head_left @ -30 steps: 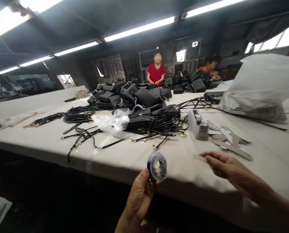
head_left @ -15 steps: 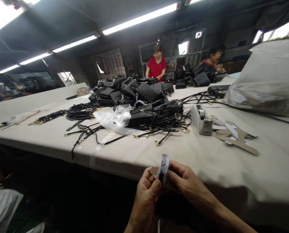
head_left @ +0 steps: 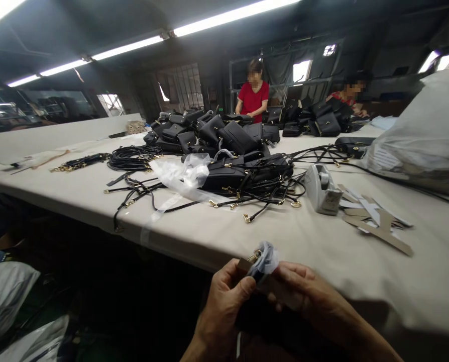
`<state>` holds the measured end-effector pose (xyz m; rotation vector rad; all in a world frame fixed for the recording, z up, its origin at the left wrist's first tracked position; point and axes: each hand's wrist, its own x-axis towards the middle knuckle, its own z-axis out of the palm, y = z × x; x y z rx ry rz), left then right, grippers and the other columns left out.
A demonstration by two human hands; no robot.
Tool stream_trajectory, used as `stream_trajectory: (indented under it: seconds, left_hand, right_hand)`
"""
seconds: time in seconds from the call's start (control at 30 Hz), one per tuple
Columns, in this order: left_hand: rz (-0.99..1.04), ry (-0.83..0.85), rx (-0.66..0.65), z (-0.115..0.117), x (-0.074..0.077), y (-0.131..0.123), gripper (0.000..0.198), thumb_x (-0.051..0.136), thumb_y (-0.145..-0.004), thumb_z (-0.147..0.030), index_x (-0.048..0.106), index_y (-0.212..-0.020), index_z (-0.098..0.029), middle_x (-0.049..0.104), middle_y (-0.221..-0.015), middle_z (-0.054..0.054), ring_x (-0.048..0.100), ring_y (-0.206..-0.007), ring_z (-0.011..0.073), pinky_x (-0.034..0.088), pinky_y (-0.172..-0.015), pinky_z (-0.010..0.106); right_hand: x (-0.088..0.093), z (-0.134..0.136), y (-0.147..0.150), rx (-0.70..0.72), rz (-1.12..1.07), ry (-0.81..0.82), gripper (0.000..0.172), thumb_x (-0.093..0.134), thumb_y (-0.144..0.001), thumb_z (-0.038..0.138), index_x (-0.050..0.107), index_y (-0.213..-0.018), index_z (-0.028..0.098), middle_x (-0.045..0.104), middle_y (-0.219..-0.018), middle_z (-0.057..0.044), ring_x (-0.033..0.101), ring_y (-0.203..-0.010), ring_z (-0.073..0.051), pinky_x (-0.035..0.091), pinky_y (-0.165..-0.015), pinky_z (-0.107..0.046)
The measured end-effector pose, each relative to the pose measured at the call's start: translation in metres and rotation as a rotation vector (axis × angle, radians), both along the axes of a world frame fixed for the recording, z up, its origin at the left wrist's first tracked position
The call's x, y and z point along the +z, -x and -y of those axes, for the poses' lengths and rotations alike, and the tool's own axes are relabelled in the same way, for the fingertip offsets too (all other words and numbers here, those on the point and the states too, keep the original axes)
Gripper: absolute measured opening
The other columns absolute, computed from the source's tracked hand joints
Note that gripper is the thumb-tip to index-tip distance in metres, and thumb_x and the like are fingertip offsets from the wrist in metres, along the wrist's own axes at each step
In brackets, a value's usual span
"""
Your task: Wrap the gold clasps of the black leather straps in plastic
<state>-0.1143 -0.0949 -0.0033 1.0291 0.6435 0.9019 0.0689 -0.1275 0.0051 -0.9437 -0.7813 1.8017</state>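
Note:
My left hand [head_left: 224, 301] and my right hand [head_left: 303, 296] meet just below the near table edge. Both pinch a small coiled black strap wrapped in clear film [head_left: 264, 260], with a gold clasp showing at its top. A brown strip, tape or card, lies across the coil under my fingers. The fingers of both hands are closed on it. Ahead on the table lies a heap of black bags [head_left: 243, 173] tangled with black straps with gold clasps [head_left: 269, 198].
A grey tape dispenser [head_left: 322, 188] stands right of the heap, with brown card strips [head_left: 378, 223] beside it. A big white plastic sack [head_left: 424, 136] fills the right. More coiled straps [head_left: 130, 158] lie left. Two people work at the far end.
My right hand came from the table to the wrapped coil and joined my left hand on it. The coil turned edge-on and dropped lower, close to the table edge.

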Motion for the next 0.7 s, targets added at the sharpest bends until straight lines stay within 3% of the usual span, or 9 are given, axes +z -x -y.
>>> stream_trajectory:
  seconds: [0.13, 0.23, 0.37, 0.47, 0.6, 0.7]
  left_hand:
    - [0.039, 0.055, -0.064, 0.002, 0.001, 0.0, 0.029, 0.077, -0.079, -0.04, 0.066, -0.088, -0.014, 0.069, -0.073, 0.004, 0.065, -0.067, 0.0183, 0.052, -0.069, 0.03]
    - [-0.004, 0.041, -0.005, 0.002, -0.003, -0.001, 0.034, 0.08, -0.074, -0.044, 0.067, -0.083, -0.014, 0.068, -0.07, 0.004, 0.063, -0.063, 0.0167, 0.05, -0.066, 0.028]
    - [0.001, 0.048, 0.031, 0.001, -0.004, -0.002, 0.035, 0.083, -0.071, -0.044, 0.067, -0.082, -0.015, 0.067, -0.07, 0.003, 0.061, -0.061, 0.0158, 0.049, -0.062, 0.026]
    - [0.015, 0.039, -0.007, 0.001, -0.001, -0.001, 0.032, 0.082, -0.073, -0.041, 0.067, -0.086, -0.016, 0.067, -0.075, 0.004, 0.061, -0.063, 0.0155, 0.048, -0.063, 0.026]
    - [-0.037, -0.052, 0.012, 0.003, -0.003, -0.001, 0.026, 0.078, -0.078, -0.034, 0.063, -0.091, -0.017, 0.063, -0.079, 0.001, 0.059, -0.07, 0.0139, 0.046, -0.067, 0.024]
    - [-0.165, -0.154, 0.073, 0.004, -0.007, -0.002, 0.026, 0.074, -0.082, -0.034, 0.059, -0.095, -0.018, 0.062, -0.082, 0.001, 0.056, -0.072, 0.0137, 0.044, -0.064, 0.023]
  right_hand:
    - [-0.017, 0.003, 0.0, -0.018, -0.086, 0.091, 0.034, 0.081, -0.078, 0.038, 0.075, -0.099, 0.011, 0.069, -0.067, -0.004, 0.06, -0.057, -0.007, 0.043, -0.055, -0.014]
    - [-0.024, 0.007, 0.004, -0.056, -0.091, 0.144, 0.038, 0.085, -0.073, 0.04, 0.076, -0.097, 0.012, 0.07, -0.069, -0.005, 0.06, -0.054, -0.007, 0.043, -0.052, -0.013]
    - [-0.019, 0.01, 0.012, -0.099, -0.084, 0.155, 0.038, 0.09, -0.066, 0.037, 0.076, -0.093, 0.014, 0.072, -0.072, -0.005, 0.062, -0.057, -0.008, 0.045, -0.055, -0.015]
    - [-0.014, 0.012, 0.021, -0.159, -0.062, 0.134, 0.033, 0.093, -0.059, 0.028, 0.077, -0.084, 0.013, 0.068, -0.062, -0.002, 0.058, -0.054, -0.008, 0.043, -0.055, -0.017]
    - [-0.015, 0.012, 0.03, -0.206, -0.036, 0.098, 0.034, 0.092, -0.061, 0.035, 0.076, -0.078, 0.011, 0.062, -0.056, 0.0, 0.053, -0.052, -0.008, 0.041, -0.054, -0.019]
    - [-0.016, 0.01, 0.034, -0.221, -0.066, 0.094, 0.034, 0.09, -0.064, 0.033, 0.076, -0.088, 0.012, 0.067, -0.065, -0.002, 0.059, -0.06, -0.013, 0.047, -0.063, -0.023]
